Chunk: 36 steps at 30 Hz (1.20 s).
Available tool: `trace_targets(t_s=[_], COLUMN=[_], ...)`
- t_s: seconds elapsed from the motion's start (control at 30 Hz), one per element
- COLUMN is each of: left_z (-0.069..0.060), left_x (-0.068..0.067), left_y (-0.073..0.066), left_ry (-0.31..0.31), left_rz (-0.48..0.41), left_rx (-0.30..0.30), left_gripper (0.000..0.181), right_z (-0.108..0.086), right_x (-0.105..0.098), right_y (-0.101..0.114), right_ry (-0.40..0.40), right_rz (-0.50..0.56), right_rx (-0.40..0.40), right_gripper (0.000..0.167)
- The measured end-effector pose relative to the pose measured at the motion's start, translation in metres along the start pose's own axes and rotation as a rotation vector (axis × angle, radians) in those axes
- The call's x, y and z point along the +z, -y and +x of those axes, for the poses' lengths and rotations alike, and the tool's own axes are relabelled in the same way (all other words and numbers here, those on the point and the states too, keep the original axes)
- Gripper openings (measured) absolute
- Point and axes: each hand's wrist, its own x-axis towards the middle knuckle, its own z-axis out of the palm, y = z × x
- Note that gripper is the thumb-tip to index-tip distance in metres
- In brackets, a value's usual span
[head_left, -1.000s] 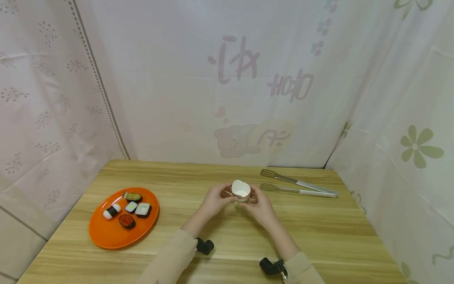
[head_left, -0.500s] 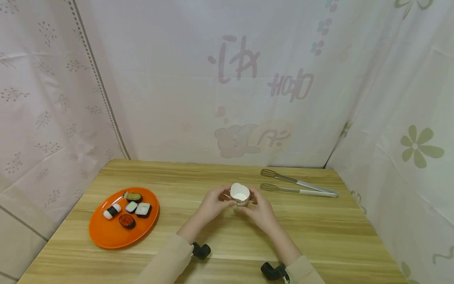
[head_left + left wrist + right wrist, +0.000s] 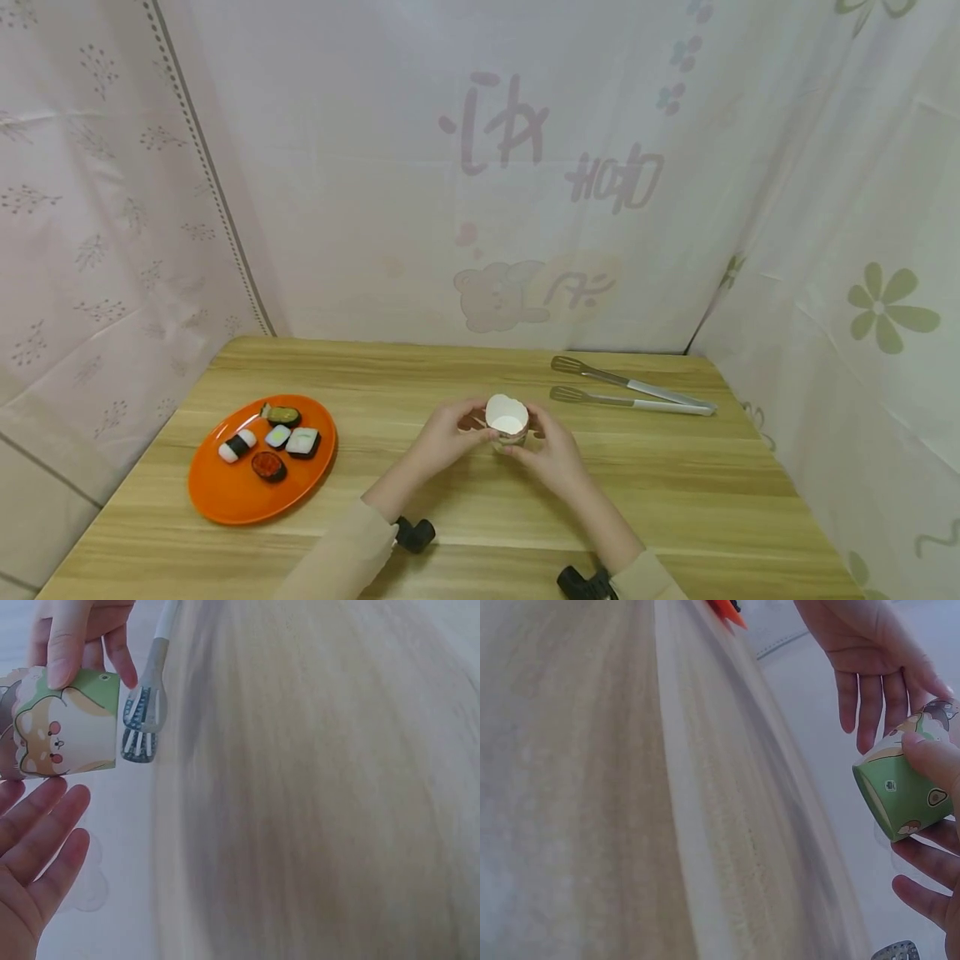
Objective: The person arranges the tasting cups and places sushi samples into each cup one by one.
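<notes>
At far left, an orange plate (image 3: 217, 492) rests on the desk (image 3: 697, 500) and bears five sushi pieces (image 3: 278, 437). To its right, well apart, the left hand (image 3: 444, 437) touches the near side of a patterned paper cup (image 3: 507, 421) with its thumb; its grip appears to pinch lightly, the other fingers loosely spread. The cup stands between both hands, mouth upward, white within; its green base, shown in the right wrist view, appears clear of the desk. The right hand (image 3: 553, 450) has the firmer grip, pinching the cup between thumb and fingers. Further right, steel tongs (image 3: 637, 405) lie spread, hinge end rightward.

The step in hand is judged to be a two-handed steadying of the cup; the next move calls for one grip to bear it before the other releases. Compared with one second earlier, cup and hands lie slightly nearer the person, while plate, sushi and tongs are unchanged.
</notes>
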Motion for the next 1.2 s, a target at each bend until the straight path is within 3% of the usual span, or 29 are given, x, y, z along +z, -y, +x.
trace_targets(t_s=[0.33, 0.63, 0.93, 1.2], left_z=[-0.007, -0.012, -0.011, -0.013], left_x=[-0.011, -0.015, -0.017, -0.016], left_y=[-0.014, -0.016, -0.021, -0.027], left_ry=[0.053, 0.077, 0.037, -0.007], left_rz=[0.062, 0.114, 0.232, 0.314], left_rx=[-0.063, -0.026, 0.014, 0.031], left_gripper=[0.042, 0.032, 0.012, 0.006], right_z=[-0.010, -0.018, -0.026, -0.029], right_x=[0.000, 0.002, 0.006, 0.011], right_y=[0.003, 0.005, 0.008, 0.012], right_ry=[0.025, 0.043, 0.046, 0.024], right_rz=[-0.030, -0.044, -0.031, -0.021], right_rx=[-0.042, -0.009, -0.043, -0.031], right_gripper=[0.070, 0.070, 0.071, 0.072])
